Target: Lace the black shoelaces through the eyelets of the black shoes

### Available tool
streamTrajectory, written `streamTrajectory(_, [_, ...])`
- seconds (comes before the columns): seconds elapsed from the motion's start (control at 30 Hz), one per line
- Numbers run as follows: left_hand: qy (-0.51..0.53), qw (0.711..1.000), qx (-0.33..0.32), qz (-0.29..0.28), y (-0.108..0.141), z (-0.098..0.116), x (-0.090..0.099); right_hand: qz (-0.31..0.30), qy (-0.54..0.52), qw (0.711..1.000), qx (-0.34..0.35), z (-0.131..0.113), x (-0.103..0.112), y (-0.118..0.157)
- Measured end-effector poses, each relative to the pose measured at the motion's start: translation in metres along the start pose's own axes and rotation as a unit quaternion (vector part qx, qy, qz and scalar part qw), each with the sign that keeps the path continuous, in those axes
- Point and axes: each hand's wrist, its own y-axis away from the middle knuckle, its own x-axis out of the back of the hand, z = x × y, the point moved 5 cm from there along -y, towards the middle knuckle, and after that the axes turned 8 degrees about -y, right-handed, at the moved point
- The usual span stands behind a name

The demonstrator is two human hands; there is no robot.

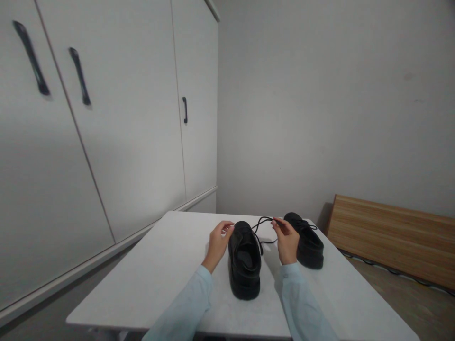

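Note:
A black lace-up shoe [244, 265] stands on the white table in front of me, heel towards me and toe pointing away. At its left side near the toe is my left hand [219, 240], its fingers curled in with the tips against the shoe's upper; the exact grip is partly hidden. My right hand [286, 240] pinches a black shoelace [263, 219] between thumb and fingers, to the right of this shoe. The lace runs in loose loops back to the shoe's front. Just beyond the right hand stands a second black shoe [312, 246], with its lace on top.
The white table [159, 265] carries both shoes. White cabinets [135, 118] with dark handles rise along the left, and a grey wall [320, 104] closes off the back. A wood-grain board [387, 237] leans at the right, with a dark cable [391, 271] along its lower edge.

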Motion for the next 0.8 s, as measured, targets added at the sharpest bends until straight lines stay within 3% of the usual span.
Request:
streamTrajectory(0.17, [-0.015,0.999,0.026,-0.024,0.000,-0.009,-0.003,0.098,0.030,0.995,0.019,0.001,0.016,-0.003])
streamTrajectory(0.33, [-0.030,0.998,0.025,-0.050,0.001,-0.015,-0.008,0.099,0.070,0.992,0.028,0.004,0.018,-0.004])
streamTrajectory(0.57, [-0.064,0.994,0.044,-0.071,0.001,-0.023,-0.010,-0.052,0.110,0.993,-0.001,0.012,-0.005,0.002])
streamTrajectory(0.7, [-0.067,0.994,0.045,-0.078,0.001,-0.023,-0.010,-0.165,0.174,0.970,0.032,0.013,-0.023,0.012])
streamTrajectory(0.8, [-0.061,0.994,0.048,-0.080,0.002,-0.022,-0.011,-0.198,0.231,0.950,0.066,0.013,-0.028,0.016])
